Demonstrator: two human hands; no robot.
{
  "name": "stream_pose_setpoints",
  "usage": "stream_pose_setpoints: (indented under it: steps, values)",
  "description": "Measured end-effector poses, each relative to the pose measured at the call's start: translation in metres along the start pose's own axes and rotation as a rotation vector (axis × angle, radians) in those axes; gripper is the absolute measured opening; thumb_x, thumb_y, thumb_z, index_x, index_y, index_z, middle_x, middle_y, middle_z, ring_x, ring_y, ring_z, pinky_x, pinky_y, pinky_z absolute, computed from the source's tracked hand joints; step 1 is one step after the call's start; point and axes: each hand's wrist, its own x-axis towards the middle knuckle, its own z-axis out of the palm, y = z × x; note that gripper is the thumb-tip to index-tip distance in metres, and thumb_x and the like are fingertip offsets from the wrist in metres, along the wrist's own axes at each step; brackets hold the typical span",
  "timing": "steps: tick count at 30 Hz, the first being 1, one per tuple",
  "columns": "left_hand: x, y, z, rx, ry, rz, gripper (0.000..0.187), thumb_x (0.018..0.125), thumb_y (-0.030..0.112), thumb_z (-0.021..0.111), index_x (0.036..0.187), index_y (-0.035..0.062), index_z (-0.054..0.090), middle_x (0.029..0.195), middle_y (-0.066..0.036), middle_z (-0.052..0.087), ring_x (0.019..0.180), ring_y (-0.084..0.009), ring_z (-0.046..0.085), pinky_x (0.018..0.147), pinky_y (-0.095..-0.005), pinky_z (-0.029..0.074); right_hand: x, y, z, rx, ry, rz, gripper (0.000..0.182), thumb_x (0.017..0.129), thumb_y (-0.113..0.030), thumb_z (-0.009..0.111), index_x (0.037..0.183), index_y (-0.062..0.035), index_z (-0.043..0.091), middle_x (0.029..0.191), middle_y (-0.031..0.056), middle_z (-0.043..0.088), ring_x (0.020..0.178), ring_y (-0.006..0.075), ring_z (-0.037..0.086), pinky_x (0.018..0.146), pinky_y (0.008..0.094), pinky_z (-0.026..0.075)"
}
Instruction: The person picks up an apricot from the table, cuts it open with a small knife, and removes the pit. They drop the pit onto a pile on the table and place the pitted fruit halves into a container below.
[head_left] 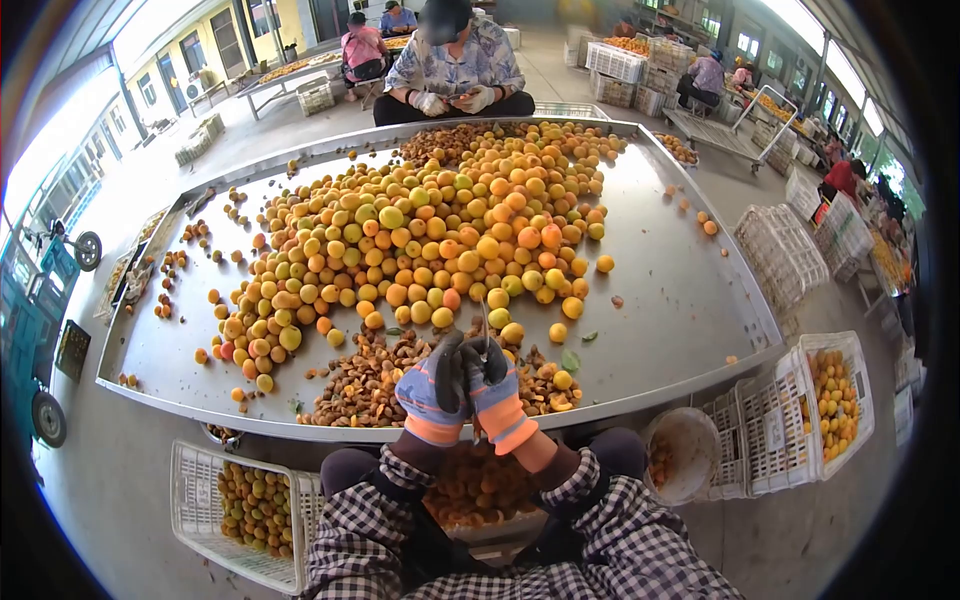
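Note:
My left hand, in a grey, blue and orange work glove, is closed at the table's near edge. Its fingers press against my right hand, and whatever they may hold is hidden. My right hand, gloved alike, is closed on a thin knife whose narrow blade points up and away from me. Just beyond and left of the hands lies a heap of brown pits. Past it spreads a big pile of yellow-orange apricots. Halved apricots fill a container below, between my knees.
The metal table has a raised rim. White crates of apricots stand at the lower left and right, with a bucket by my right knee. Across sits a gloved co-worker; other people work farther back.

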Motion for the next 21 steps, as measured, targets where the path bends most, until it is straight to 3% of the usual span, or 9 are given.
stream_pose_setpoints:
  steps: [2, 4, 11, 13, 14, 16, 19, 20, 21]
  values:
    - [-0.003, -0.001, 0.003, -0.01, -0.01, 0.006, 0.033, 0.08, 0.011, 0.064, 0.112, 0.0069, 0.059, 0.08, -0.009, 0.066, 0.066, -0.0239, 0.065, 0.058, -0.0298, 0.05, 0.004, 0.003, -0.004, 0.053, -0.011, 0.06, 0.013, 0.091, -0.015, 0.057, 0.097, -0.0039, 0.058, 0.082, 0.0055, 0.064, 0.077, 0.0118, 0.06, 0.067, 0.0276, 0.048]
    - [-0.006, -0.002, 0.001, -0.007, -0.076, -0.005, 0.037, 0.078, 0.01, 0.064, 0.114, 0.007, 0.058, 0.081, -0.009, 0.066, 0.067, -0.0241, 0.065, 0.058, -0.0298, 0.05, 0.009, 0.003, -0.01, 0.405, -0.037, 0.353, 0.011, 0.091, -0.014, 0.058, 0.097, -0.0057, 0.059, 0.082, 0.0019, 0.063, 0.075, 0.0078, 0.058, 0.065, 0.0243, 0.047]
    - [-0.001, 0.002, 0.0, 0.063, -0.171, -0.042, 0.04, 0.079, 0.007, 0.059, 0.118, 0.0098, 0.057, 0.079, -0.012, 0.066, 0.07, -0.0302, 0.065, 0.058, -0.0363, 0.049, 0.019, 0.019, -0.033, 0.294, -0.205, 0.39, 0.012, 0.091, -0.016, 0.06, 0.1, -0.0081, 0.059, 0.082, -0.0017, 0.061, 0.074, 0.0052, 0.055, 0.062, 0.0218, 0.046]
    - [-0.003, -0.001, 0.0, 0.084, -0.18, -0.017, 0.039, 0.079, 0.006, 0.058, 0.118, 0.0108, 0.058, 0.08, -0.012, 0.066, 0.07, -0.0304, 0.065, 0.058, -0.0365, 0.049, 0.018, 0.012, -0.04, 0.457, -0.285, 0.601, 0.026, 0.089, -0.003, 0.058, 0.114, -0.0062, 0.055, 0.096, 0.001, 0.063, 0.081, 0.0075, 0.059, 0.068, 0.0207, 0.049]
    - [-0.005, -0.003, 0.001, 0.106, -0.19, 0.01, 0.039, 0.08, 0.006, 0.058, 0.118, 0.0118, 0.058, 0.08, -0.012, 0.066, 0.07, -0.0307, 0.065, 0.057, -0.0366, 0.049, 0.016, 0.006, -0.039, 0.46, -0.281, 0.607, 0.026, 0.089, -0.003, 0.058, 0.114, -0.0062, 0.055, 0.096, 0.001, 0.063, 0.081, 0.0075, 0.059, 0.068, 0.0207, 0.049]
    - [-0.007, -0.011, 0.002, 0.122, -0.211, -0.042, 0.041, 0.079, 0.004, 0.056, 0.119, 0.0112, 0.057, 0.081, -0.011, 0.066, 0.068, -0.0301, 0.064, 0.057, -0.0352, 0.049, 0.011, -0.005, -0.037, 0.227, -0.364, 0.367, 0.038, 0.084, 0.004, 0.057, 0.12, -0.0062, 0.051, 0.101, 0.0027, 0.062, 0.084, 0.0088, 0.06, 0.07, 0.0206, 0.05]
    - [-0.01, -0.018, 0.004, 0.177, -0.257, -0.104, 0.035, 0.082, 0.002, 0.051, 0.115, 0.0089, 0.059, 0.087, -0.01, 0.066, 0.069, -0.0231, 0.064, 0.06, -0.0315, 0.05, 0.011, 0.013, -0.042, 0.246, -0.41, 0.403, 0.047, 0.08, 0.005, 0.058, 0.124, -0.0074, 0.047, 0.105, 0.0032, 0.061, 0.079, 0.0097, 0.06, 0.068, 0.0237, 0.051]
    - [-0.015, -0.032, 0.011, -0.065, -0.199, -0.162, 0.028, 0.086, 0.004, 0.049, 0.112, 0.0072, 0.06, 0.087, -0.009, 0.066, 0.07, -0.0184, 0.062, 0.062, -0.0306, 0.05, 0.01, 0.016, -0.039, 0.262, -0.327, 0.212, 0.04, 0.081, 0.0, 0.06, 0.119, -0.0091, 0.052, 0.098, 0.0059, 0.064, 0.075, 0.0116, 0.061, 0.065, 0.0274, 0.05]
    - [-0.018, -0.041, 0.015, -0.309, -0.141, -0.219, 0.023, 0.091, 0.005, 0.047, 0.109, 0.0054, 0.061, 0.087, -0.008, 0.065, 0.072, -0.0136, 0.06, 0.063, -0.0296, 0.049, 0.013, 0.018, -0.046, 0.263, -0.325, 0.215, 0.04, 0.081, 0.0, 0.06, 0.119, -0.0091, 0.052, 0.098, 0.0059, 0.064, 0.075, 0.0116, 0.061, 0.065, 0.0274, 0.05]
